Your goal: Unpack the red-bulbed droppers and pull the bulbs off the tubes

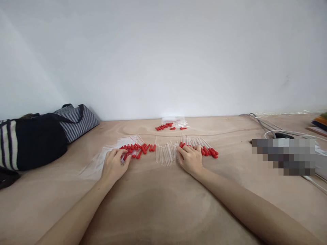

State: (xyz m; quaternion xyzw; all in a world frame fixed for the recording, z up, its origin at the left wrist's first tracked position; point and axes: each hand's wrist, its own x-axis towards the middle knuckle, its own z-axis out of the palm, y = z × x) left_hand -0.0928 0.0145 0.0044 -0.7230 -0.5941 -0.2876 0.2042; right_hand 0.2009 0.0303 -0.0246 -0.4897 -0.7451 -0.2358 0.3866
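My left hand (113, 164) rests at the left end of a pile of red rubber bulbs (143, 149). Its thumb and fingers are apart, with bulbs lying in and around the gap. Clear thin tubes (166, 153) lie side by side in the middle, between my hands. My right hand (191, 159) is closed at the left end of a row of droppers (209, 150), tubes fitted with red bulbs, whose tubes point away from me. Its fingertips are on a red-bulbed dropper (181, 144); the grip is partly hidden by the fingers.
Clear plastic bags (98, 160) lie beneath and left of my left hand. Further back are more red bulbs (163, 126) and a small clear bag (173, 120). A dark bag (41, 141) and a striped bag (79, 120) stand left; cables (263, 124) lie right. A wall (163, 61) closes the back.
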